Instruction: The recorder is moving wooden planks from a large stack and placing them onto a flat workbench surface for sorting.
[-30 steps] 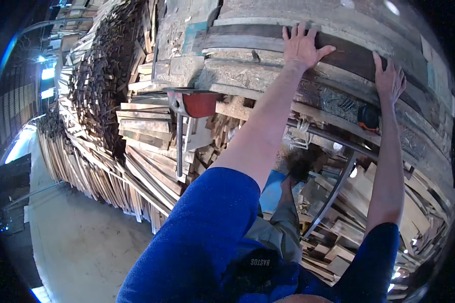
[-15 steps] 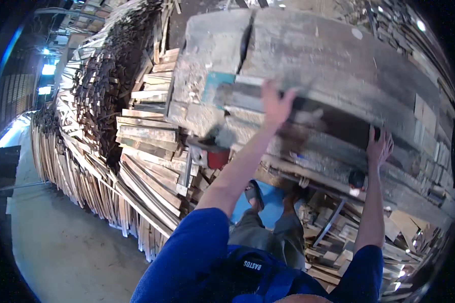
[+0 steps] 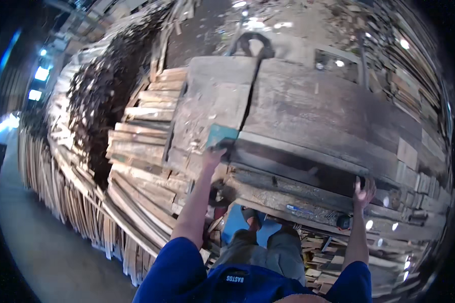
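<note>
A long dark wooden board (image 3: 288, 166) lies lengthwise across the near part of a worn wooden workbench (image 3: 308, 96), with a pale strip along its far edge. My left hand (image 3: 214, 156) is at the board's left end, fingers curled over it beside a teal patch (image 3: 221, 135). Toward the other end, my right hand (image 3: 364, 192) grips the near edge with the thumb raised. On the dusty front ledge are a blue pen-like tool (image 3: 299, 208) and a dark round object (image 3: 344, 221), perhaps a tape measure, near my right wrist.
A narrow dark slot (image 3: 248, 101) runs through the bench top toward a black curved loop (image 3: 255, 43) at the far edge. Stacked wooden slats (image 3: 141, 136) line the left side. More scrap wood (image 3: 333, 257) lies below the bench at right, and a blue mat (image 3: 235, 222) is underfoot.
My left hand has moved left from above the board's middle to its left end, its spread fingers now curled. My right hand stays near the right end. The view has tilted, showing more beyond the bench.
</note>
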Demonstrator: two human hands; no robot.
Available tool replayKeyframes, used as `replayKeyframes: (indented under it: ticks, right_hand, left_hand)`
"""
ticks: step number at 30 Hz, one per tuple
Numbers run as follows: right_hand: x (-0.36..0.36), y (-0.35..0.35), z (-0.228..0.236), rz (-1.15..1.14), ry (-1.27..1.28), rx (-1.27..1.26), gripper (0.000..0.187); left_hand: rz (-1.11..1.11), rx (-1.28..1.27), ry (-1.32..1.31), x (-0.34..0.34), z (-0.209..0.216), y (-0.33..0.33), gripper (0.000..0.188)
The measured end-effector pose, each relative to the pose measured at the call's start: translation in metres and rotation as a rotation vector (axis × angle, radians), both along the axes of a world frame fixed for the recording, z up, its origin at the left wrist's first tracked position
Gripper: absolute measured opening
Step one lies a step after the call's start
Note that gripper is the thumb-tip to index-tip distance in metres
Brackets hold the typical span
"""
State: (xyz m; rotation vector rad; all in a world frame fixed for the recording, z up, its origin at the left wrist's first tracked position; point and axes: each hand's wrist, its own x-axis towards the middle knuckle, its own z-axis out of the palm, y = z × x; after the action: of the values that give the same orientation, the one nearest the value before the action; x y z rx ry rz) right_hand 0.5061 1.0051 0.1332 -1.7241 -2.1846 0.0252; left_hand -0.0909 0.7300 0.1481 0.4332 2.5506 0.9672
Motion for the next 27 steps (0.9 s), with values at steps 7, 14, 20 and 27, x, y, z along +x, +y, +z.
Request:
replayKeyframes:
  ticks: [7,14,20,27]
  right_hand:
    - [0.011,0.009,0.012,-0.073,0.005,0.044,0.042]
    - [0.015,0.002,0.028,-0.066,0.139,-0.008,0.041]
    - [0.022,0.007,0.038,-0.06,0.117,-0.033,0.046]
    - [0.039,0.054,0.027,0.173,-0.197,-0.472,0.062]
  left_hand:
    - [-0.295,-0.251,-0.441,0.002,0.081,0.013,0.042]
    - [-1.421,-1.028,-1.017,0.153,0.236,0.064,0.053]
    - [-0.517,0.926,-0.302,0.166,0.36,0.249,0.029]
    - [-0.904,0.853,-0.572,0.24,0.366,0.213,0.019]
